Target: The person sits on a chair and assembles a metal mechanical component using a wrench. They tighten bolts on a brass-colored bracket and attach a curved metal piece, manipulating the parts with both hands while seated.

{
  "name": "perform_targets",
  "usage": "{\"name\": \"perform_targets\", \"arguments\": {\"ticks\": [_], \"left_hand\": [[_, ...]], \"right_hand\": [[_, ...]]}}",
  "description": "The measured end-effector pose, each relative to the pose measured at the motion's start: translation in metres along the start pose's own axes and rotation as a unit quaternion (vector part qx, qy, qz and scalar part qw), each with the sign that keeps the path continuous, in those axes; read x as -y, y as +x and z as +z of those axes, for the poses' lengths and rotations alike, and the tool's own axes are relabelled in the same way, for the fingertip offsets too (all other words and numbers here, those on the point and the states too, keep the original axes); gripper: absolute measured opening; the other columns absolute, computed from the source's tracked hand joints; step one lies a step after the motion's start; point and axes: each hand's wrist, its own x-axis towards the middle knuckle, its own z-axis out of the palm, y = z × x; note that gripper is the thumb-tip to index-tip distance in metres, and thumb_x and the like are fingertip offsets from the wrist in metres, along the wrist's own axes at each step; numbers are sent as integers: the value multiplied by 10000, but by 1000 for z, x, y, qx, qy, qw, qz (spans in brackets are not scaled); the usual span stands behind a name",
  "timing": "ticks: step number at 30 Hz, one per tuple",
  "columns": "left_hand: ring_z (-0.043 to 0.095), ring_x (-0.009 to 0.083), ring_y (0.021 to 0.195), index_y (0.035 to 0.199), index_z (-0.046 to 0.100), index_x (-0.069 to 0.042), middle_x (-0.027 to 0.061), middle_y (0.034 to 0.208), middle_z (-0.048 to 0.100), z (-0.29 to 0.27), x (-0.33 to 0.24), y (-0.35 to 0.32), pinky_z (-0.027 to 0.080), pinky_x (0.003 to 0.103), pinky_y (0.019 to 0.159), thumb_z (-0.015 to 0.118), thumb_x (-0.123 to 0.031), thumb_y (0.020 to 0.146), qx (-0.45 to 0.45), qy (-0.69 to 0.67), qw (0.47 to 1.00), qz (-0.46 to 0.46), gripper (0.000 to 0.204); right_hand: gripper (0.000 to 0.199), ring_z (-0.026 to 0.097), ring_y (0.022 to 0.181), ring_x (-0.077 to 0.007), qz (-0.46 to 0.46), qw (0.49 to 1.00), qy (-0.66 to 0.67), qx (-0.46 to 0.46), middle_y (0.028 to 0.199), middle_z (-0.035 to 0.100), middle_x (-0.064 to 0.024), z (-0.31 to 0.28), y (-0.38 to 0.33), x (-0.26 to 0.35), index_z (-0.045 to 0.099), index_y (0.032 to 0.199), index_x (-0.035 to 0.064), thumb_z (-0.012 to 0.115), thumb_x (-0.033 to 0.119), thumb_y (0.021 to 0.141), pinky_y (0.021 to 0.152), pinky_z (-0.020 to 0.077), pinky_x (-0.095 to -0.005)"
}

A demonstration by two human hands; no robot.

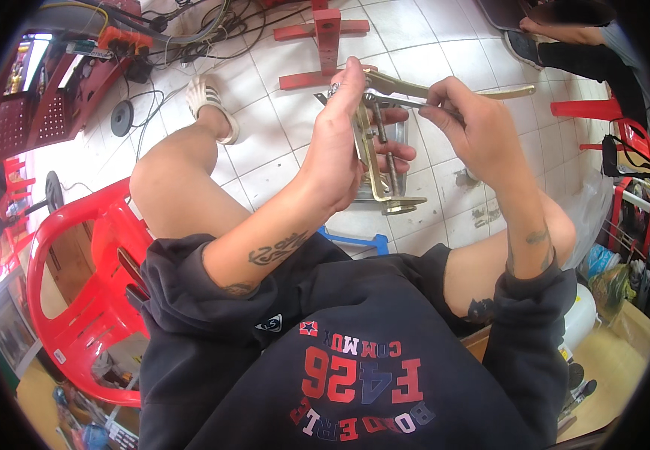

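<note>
In front of me, my left hand is closed round a brass-coloured metal bracket assembly, its thumb pointing up and its fingertips showing past the far side. A dark rod runs lengthwise through the frame, and a flat flange sticks out at the bottom end. From the top, a long brass-coloured lever extends to the right, passing behind my right hand. The fingers of that hand pinch a thin dark metal piece lying against the upper part of the assembly. Whether this piece is a loose tool or part of the assembly I cannot tell.
A red metal stand is on the tiled floor ahead. Part of a blue frame shows below the assembly. A red plastic chair is at my left. Cables lie at the far left. Another person's leg shows at the far right.
</note>
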Motion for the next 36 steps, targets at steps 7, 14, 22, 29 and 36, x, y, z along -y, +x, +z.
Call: {"name": "perform_targets", "arguments": {"ticks": [7,14,22,29,36], "left_hand": [[688,355,829,1335,443,-41,213,1134,598,1,-4,-4,577,397,689,319,-692,952,-4,-3,1000,11,766],[693,367,842,1329,453,-26,218,1143,601,0,-6,-8,584,403,691,327,-694,949,15,-13,1000,12,778],[693,358,823,1334,446,-53,209,1127,605,0,-6,-6,577,395,670,334,-687,954,7,7,1000,14,748],[681,323,785,1375,389,-109,203,1118,605,5,-6,-8,561,390,685,323,-650,980,16,54,998,39,673],[631,214,670,1407,267,-155,176,1053,535,6,-2,-8,506,294,584,373,-617,987,50,53,994,77,633]], "right_hand": [[157,504,539,-190,32,999,39,-1,650,578,-85,9,0,3,563,993,41,650,152,925,545,397,-308],[127,516,564,-162,0,995,83,-46,679,608,-73,21,-1,-3,564,988,49,645,128,930,551,411,-291],[206,565,536,-224,65,991,99,-67,660,635,-86,29,0,0,619,915,49,660,251,921,533,426,-329],[240,529,589,-112,163,985,51,-41,645,619,-61,22,-2,4,713,901,13,675,249,918,549,397,-274],[263,566,542,-152,143,978,67,-138,641,642,-83,23,-6,5,712,867,24,748,284,856,511,414,-282]]}}
